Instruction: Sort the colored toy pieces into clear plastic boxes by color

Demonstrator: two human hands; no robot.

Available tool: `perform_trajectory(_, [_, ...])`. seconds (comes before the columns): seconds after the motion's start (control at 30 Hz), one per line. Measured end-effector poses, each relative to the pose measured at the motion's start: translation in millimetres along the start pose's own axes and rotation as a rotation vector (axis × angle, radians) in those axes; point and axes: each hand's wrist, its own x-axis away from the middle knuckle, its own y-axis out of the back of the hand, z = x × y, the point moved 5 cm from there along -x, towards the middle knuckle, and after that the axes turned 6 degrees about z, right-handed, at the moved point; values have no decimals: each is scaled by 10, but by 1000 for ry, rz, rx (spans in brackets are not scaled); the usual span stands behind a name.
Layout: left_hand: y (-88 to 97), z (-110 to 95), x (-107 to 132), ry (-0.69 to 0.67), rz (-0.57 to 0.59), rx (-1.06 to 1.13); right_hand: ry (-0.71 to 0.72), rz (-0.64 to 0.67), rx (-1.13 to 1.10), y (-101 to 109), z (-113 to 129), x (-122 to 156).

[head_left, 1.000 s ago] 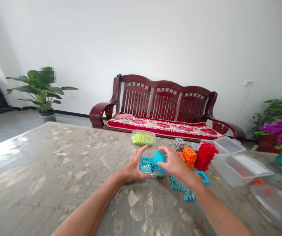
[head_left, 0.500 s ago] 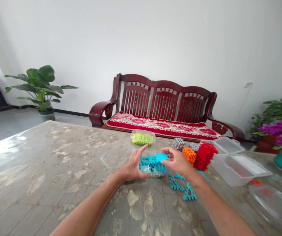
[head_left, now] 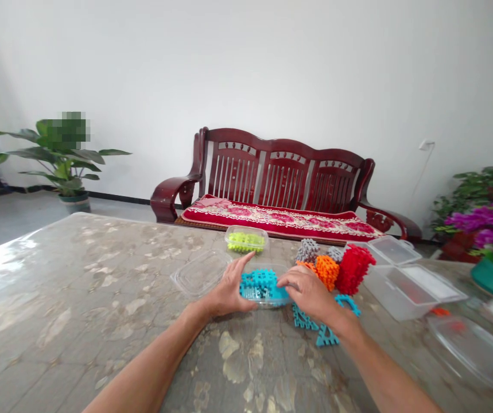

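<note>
A clear plastic container [head_left: 267, 304] filled with blue interlocking toy pieces [head_left: 260, 279] stands on the table between my hands. My left hand [head_left: 229, 288] cups the left side of this container, thumb at the front and fingers at the back. At its right end my right hand [head_left: 309, 289] has its fingers bent in over the blue pieces, pinching one of them; that piece is mostly hidden. More loose blue pieces, including a triangular one [head_left: 327, 336], lie on the table under and beside my right wrist.
Behind is a clear container of yellow-green pieces [head_left: 246, 241]. A clear lid [head_left: 201, 274] lies left. Grey [head_left: 307, 250], orange [head_left: 327, 272] and red stacks [head_left: 356, 269] stand to the right, beside an open translucent box [head_left: 401, 295]. Another clear lid [head_left: 474, 350] lies at far right.
My right hand has lowered the blue piece from above the container into its right side. My left hand keeps its hold on the container. The view has shifted slightly.
</note>
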Motion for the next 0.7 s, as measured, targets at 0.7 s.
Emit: perform_trajectory(0.7, [4, 18, -10, 3, 22, -12, -881, 137, 507, 431, -769, 1082])
